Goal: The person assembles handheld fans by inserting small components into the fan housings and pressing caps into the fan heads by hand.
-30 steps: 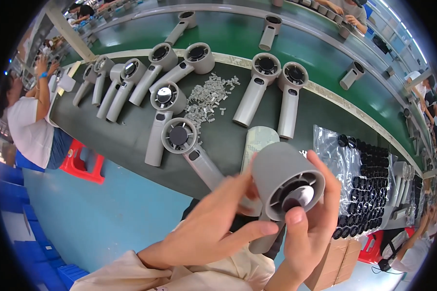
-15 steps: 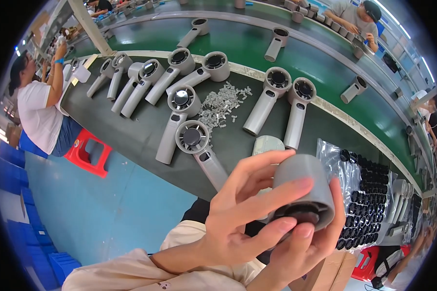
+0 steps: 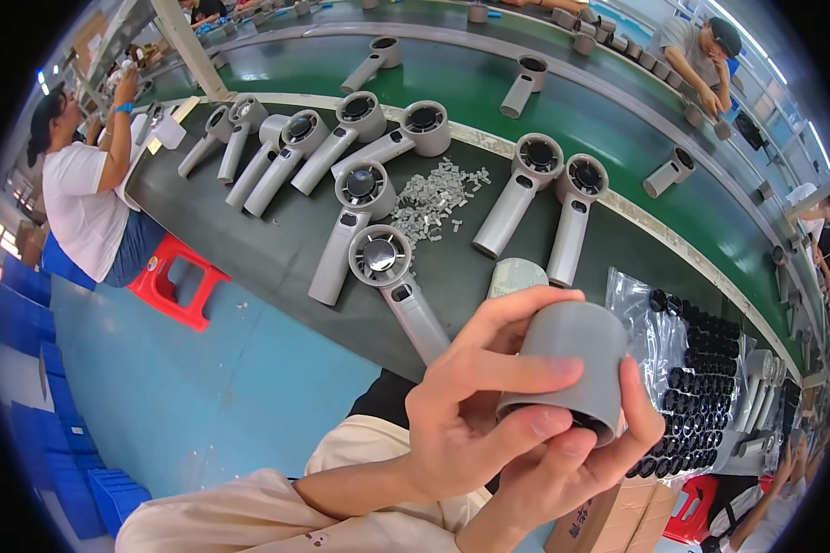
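Note:
A grey round housing [image 3: 570, 358], like the head of a hand-held dryer, is held close to the camera with its open dark end tilted down toward me. My left hand [image 3: 475, 405] wraps its left side, fingers across the shell. My right hand [image 3: 572, 456] cups it from below, thumb up along the right edge. Behind it on the dark worktable [image 3: 277, 249] lie several grey dryer bodies with handles, the nearest one [image 3: 392, 276] just beyond my left hand.
A heap of small grey clips [image 3: 433, 198] lies among the dryer bodies. Trays of black round parts [image 3: 701, 387] under clear plastic sit at the right. A green conveyor [image 3: 470, 88] carries more bodies. A seated person [image 3: 83, 198] works at left by a red stool [image 3: 171, 286].
The housing has been turned in my hands: its fan-grille end faced me before, now that end points down and the plain grey shell shows. My view has shifted slightly.

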Demonstrator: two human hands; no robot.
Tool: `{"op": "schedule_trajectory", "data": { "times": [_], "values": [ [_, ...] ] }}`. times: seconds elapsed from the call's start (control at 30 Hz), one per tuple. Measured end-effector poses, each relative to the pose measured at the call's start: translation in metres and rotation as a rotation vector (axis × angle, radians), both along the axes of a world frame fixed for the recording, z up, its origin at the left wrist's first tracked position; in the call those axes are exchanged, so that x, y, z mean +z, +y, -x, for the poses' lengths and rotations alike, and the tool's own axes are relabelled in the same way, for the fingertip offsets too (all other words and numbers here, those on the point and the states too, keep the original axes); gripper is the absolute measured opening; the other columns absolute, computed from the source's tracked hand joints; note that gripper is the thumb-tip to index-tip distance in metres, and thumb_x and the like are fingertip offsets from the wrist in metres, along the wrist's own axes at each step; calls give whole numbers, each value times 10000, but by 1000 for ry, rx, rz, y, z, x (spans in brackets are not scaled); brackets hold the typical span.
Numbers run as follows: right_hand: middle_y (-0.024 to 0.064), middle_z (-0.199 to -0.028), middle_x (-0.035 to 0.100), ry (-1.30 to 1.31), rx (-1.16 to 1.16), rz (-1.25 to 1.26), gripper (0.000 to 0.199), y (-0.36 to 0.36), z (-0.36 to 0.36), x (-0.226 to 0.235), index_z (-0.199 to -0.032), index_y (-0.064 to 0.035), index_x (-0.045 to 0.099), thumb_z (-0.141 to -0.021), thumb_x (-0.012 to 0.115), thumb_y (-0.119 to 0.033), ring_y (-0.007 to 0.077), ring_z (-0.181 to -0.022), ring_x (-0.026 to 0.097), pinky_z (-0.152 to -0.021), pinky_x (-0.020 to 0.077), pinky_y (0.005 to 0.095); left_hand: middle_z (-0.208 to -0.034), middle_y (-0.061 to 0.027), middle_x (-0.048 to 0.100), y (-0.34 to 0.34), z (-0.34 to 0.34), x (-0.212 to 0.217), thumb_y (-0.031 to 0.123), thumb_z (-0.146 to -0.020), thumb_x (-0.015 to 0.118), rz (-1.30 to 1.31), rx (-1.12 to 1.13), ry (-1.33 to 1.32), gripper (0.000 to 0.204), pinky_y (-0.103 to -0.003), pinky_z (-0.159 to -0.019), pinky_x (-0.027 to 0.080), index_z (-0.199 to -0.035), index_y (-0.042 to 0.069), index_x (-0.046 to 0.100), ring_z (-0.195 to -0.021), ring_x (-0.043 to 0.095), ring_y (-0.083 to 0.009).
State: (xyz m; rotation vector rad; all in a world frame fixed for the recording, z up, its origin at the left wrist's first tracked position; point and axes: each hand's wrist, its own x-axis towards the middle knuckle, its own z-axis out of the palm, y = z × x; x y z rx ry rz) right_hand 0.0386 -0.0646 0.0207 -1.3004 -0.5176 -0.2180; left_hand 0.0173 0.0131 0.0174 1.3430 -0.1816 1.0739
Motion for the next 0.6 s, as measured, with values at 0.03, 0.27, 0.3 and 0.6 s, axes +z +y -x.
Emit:
{"op": "schedule_trajectory", "data": {
  "times": [0.03,0.27,0.3,0.6],
  "values": [
    [263,-1122,485,0,-2,-1,524,1,1,0,-1183,-95,446,-833,635,-436,306,-970,545,-767,499,386,-1219,-411,385,-1,-1,-1,274,-904,570,-1,-2,0,255,-457,-802,490,-1088,119,484,-995,563,-407],
    [177,-1151,509,29,-46,66,710,0,5,-3,-1222,-3,438,-792,635,-532,263,-1012,539,-849,463,380,-1203,-396,421,6,0,-7,358,-891,572,-61,35,-25,387,-433,-790,500,-1126,90,421,-1004,565,-383],
    [177,-1168,505,61,-8,72,693,0,2,-3,-1223,-3,442,-794,648,-507,259,-1024,534,-861,455,372,-1205,-391,426,7,-2,-10,354,-890,576,-70,54,0,386,-429,-791,501,-1120,82,427,-1007,566,-372],
    [182,-1127,495,157,101,12,712,-23,-14,-1,-1193,-14,444,-618,829,-179,255,-1024,520,-889,409,342,-1283,-302,432,22,22,25,316,-736,749,-380,200,236,481,-399,-917,436,-1086,18,607,-1107,526,-391]
  ]
}}
